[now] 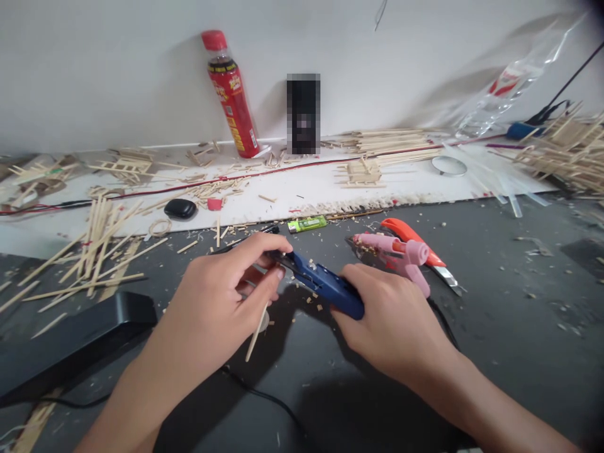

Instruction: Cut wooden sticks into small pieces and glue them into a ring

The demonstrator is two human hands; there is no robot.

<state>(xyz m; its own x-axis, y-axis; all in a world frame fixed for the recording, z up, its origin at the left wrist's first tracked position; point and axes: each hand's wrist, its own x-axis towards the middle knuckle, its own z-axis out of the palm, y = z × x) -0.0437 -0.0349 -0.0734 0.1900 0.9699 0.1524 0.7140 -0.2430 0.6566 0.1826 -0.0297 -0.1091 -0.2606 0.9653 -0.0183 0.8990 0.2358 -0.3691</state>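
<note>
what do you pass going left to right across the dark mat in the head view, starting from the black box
black box → left hand holding a thin wooden stick → blue-handled cutters → right hand → pink glue gun → orange utility knife

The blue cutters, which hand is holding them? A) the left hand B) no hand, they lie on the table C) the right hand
C: the right hand is wrapped around the handles of the blue cutters, while the left hand pinches a thin wooden stick at their tip.
</note>
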